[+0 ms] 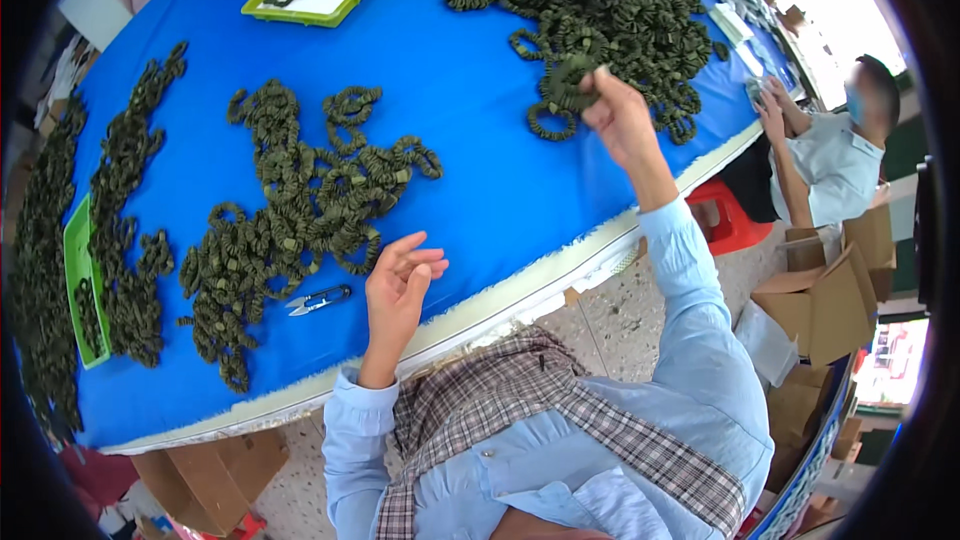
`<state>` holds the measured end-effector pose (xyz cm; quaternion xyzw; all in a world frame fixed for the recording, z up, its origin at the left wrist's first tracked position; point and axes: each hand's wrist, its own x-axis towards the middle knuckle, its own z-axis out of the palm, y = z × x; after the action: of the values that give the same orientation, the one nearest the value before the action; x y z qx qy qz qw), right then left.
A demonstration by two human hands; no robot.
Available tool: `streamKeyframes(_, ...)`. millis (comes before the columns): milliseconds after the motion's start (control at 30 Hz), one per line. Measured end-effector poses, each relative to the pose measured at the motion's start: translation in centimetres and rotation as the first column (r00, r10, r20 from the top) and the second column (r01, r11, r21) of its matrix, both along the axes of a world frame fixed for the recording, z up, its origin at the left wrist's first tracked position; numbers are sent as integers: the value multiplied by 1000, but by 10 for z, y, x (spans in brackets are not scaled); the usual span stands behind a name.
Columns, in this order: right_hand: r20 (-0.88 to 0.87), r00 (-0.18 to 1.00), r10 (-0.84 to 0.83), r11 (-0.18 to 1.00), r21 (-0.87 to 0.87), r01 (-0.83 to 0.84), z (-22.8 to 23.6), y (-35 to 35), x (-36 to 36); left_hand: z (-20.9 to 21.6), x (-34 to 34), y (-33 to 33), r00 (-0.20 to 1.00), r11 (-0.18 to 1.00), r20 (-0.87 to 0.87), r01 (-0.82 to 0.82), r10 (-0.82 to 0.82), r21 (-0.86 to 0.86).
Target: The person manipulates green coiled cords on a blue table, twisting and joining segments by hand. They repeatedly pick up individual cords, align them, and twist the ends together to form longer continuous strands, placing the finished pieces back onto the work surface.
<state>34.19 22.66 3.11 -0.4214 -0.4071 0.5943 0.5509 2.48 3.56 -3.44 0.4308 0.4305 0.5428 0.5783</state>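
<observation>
A person in a pale blue shirt is working at a bench [480, 170] covered in blue cloth. The right hand [618, 118] is reaching far out, its fingers [598, 90] pinching a dark green ruffled elastic band [566, 83] lifted at the near edge of the large heap of bands [600, 0]; a single loose band [548, 123] is lying just below those fingers. The left hand [398, 285] is hovering over the near edge of the bench, fingers [420, 258] loosely spread and holding nothing. A small thread snip with a blue handle [320, 300] is lying just left of those fingers, and a sprawling cluster of bands [300, 210] is spreading beyond it. A yellow-green tray [300, 8] is sitting at the far side. Another person [830, 155] is sitting beyond the right hand.
</observation>
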Motion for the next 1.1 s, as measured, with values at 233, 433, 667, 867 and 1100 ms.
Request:
streamKeyframes(233,411,840,-354,925,287,249,-19,17,-43,-7,-3,-4,999,999,22,37,-37,-20)
streamKeyframes(433,735,676,38,848,335,-412,-35,25,-168,-9,-7,-5,999,998,39,36,-34,-50)
streamKeyframes(667,853,511,-107,730,417,-542,-48,67,-219,-5,-7,-4,995,994,83,64,-57,-84)
streamKeyframes(867,549,788,280,823,285,-491,-17,23,-202,21,-20,3,993,998,101,-67,67,2)
streamKeyframes(1100,236,756,611,782,-29,-623,8,-44,-175,57,-34,30,811,791,-207,-420,547,445)
